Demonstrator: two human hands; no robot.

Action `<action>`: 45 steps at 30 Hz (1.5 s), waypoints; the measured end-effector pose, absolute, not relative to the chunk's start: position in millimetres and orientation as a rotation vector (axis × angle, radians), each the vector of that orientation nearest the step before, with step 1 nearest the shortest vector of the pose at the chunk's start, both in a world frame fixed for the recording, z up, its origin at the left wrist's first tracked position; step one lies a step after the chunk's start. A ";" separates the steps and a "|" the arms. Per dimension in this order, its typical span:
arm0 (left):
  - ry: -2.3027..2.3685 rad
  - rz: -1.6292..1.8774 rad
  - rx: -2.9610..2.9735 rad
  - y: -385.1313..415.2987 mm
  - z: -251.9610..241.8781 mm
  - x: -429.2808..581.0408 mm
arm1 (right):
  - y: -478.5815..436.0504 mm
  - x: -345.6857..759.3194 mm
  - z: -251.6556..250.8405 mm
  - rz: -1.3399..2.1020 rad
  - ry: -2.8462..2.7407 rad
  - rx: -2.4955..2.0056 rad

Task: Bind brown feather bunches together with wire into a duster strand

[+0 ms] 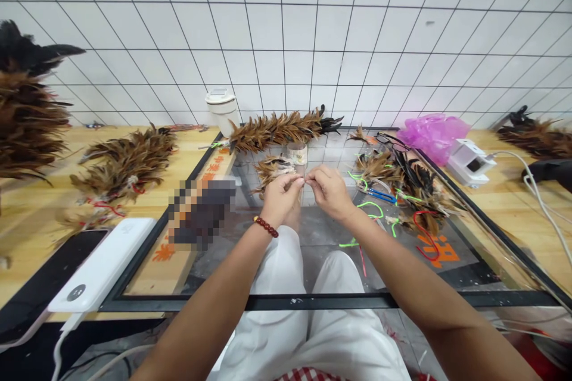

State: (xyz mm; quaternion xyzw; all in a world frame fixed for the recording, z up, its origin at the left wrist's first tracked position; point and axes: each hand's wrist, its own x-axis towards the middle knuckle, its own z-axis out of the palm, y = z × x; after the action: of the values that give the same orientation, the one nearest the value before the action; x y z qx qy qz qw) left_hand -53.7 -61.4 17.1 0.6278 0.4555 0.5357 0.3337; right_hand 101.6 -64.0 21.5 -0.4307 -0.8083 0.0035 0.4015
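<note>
Over the middle of the glass tabletop (pixel 214 274), my left hand (pixel 281 195) and my right hand (pixel 329 191) meet fingertip to fingertip. Each is closed in a pinch, and whatever lies between the fingers is too small to make out. A small brown feather bunch (pixel 269 170) lies just left of my left fingers. Behind the hands stands a clear roll of tape (pixel 297 153). Farther back a long brown feather strip (pixel 277 130) with a black tip lies across the glass. Blue snips (pixel 379 194) rest right of my right hand among green cords (pixel 372 209).
More feather bunches (pixel 129 161) lie left. A white power bank (pixel 102 268), a lidded white cup (pixel 222 108), a pink plastic bag (pixel 432 136), a white charger box (pixel 469 162) with cable, and a red cord (pixel 426 238) surround the work area.
</note>
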 end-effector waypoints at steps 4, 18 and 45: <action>1.328 1.464 2.189 -63.3 17.1 -58.6 | -65.6 97.5 21.5 0.028 -1.997 -1.102; 1.672 1.975 1.727 -42.5 26.5 -90.8 | -54.3 100.0 -2.6 0.185 -2.318 -1.377; 1.613 1.462 1.824 -43.2 5.2 -79.2 | -54.6 118.0 18.6 0.278 -2.552 -0.931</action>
State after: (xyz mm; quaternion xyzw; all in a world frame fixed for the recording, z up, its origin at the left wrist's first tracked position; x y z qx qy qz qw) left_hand -79.2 -43.2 5.2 0.6348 0.5616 0.5089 0.1502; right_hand 118.0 -54.6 18.6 -0.3338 -0.9149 0.0995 0.2038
